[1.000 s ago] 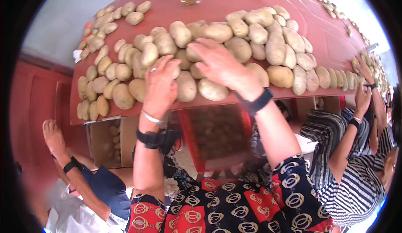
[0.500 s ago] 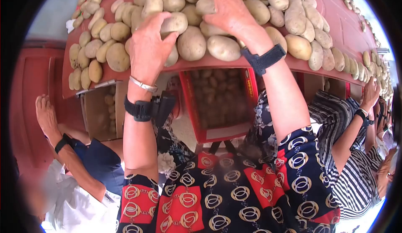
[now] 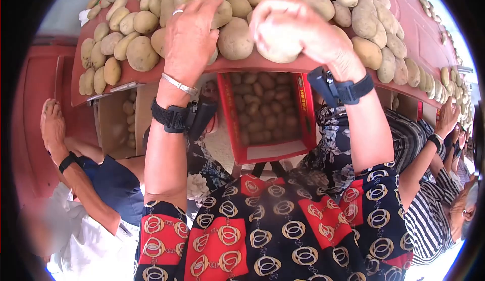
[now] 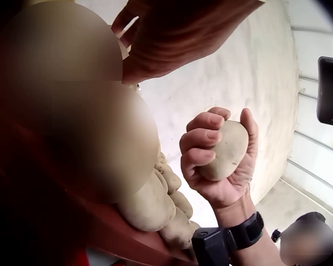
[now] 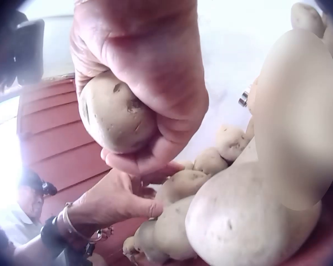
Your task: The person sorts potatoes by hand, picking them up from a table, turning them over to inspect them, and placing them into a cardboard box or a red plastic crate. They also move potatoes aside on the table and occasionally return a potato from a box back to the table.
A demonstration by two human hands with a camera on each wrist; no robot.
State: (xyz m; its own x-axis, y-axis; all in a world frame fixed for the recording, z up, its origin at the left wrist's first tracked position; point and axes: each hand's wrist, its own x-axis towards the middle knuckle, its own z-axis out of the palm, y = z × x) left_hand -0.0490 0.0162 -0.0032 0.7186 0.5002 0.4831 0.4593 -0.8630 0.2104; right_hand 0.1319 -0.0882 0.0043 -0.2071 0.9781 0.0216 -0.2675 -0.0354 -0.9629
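Note:
My left hand (image 3: 191, 38) is over the front rows of potatoes, its fingers and thumb around a pale potato (image 3: 223, 14). In the right wrist view this hand (image 5: 111, 200) reaches in from the lower left beside the row. My right hand (image 3: 323, 37) is raised at the table's front edge, blurred in the head view. It grips a potato, seen with fingers curled round it in the left wrist view (image 4: 231, 151), and with pits in its skin in the right wrist view (image 5: 115, 116). Large potatoes (image 5: 227, 219) lie below it.
Under the table edge stands a red box (image 3: 273, 152) of potatoes, with a cardboard box (image 3: 112, 129) to its left. More potatoes (image 3: 141, 54) cover the red table (image 3: 139, 75). Other people's hands (image 3: 53, 124) (image 3: 447, 117) are at both sides.
The head view has tilted down. My right hand has lifted the potato and moved right and towards me, turning at the wrist. My left hand has stayed at its potato, fingers further over it.

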